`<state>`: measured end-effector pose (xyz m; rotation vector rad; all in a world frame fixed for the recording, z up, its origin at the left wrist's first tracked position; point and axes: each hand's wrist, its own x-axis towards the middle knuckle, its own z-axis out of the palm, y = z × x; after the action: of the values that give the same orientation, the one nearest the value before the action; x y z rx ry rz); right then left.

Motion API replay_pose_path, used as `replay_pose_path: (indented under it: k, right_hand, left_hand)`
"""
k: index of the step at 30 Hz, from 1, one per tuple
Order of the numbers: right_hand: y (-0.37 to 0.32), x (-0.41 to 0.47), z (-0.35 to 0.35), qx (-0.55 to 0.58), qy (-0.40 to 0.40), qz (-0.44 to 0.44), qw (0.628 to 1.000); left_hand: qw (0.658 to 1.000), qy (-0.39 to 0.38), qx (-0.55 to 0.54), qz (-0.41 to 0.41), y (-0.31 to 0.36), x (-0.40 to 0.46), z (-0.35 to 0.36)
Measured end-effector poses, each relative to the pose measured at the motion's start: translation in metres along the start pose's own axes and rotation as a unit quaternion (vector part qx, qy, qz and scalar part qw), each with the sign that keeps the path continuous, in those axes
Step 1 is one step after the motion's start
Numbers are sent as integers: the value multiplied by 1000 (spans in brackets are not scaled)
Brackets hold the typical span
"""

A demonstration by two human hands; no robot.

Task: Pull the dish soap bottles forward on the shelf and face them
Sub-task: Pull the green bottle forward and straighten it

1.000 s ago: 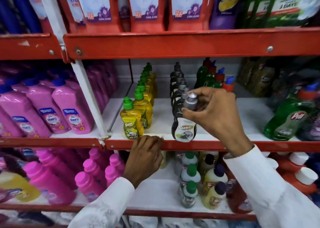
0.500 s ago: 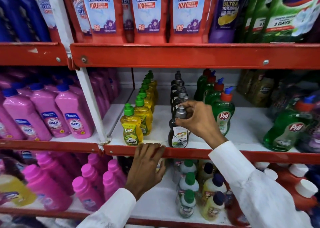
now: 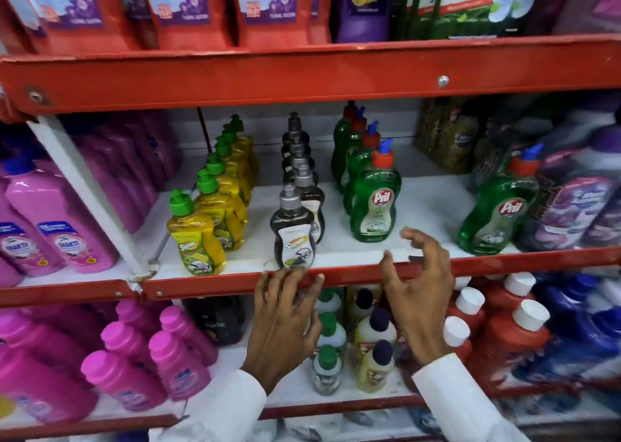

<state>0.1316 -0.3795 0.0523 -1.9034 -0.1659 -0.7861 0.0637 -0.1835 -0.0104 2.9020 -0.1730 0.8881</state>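
While my left hand (image 3: 285, 310) rests flat-fingered on the shelf lip (image 3: 208, 282) and my right hand (image 3: 416, 280) hovers open and empty, the green dish soap bottle (image 3: 374, 203) stands just behind, probably slick plastic, liquid-heavy, best gripped at the waist.

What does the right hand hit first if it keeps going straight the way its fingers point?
Probably the front green Pril bottle. The right hand is open over the red shelf lip, fingers aimed up and slightly left into the shelf. Depth is unclear, so it might pass just right of it over bare shelf.
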Motion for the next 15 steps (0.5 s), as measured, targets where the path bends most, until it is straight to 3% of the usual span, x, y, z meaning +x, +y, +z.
replay_pose_path:
  k: [7, 15]
  right_hand:
    - [53, 44, -23, -25, 168, 66, 983]
    - [92, 101, -30, -95, 162, 148, 971]
  left_hand:
    - [999, 2, 32, -35, 28, 8, 14]
    - [998, 16, 47, -43, 30, 9, 20]
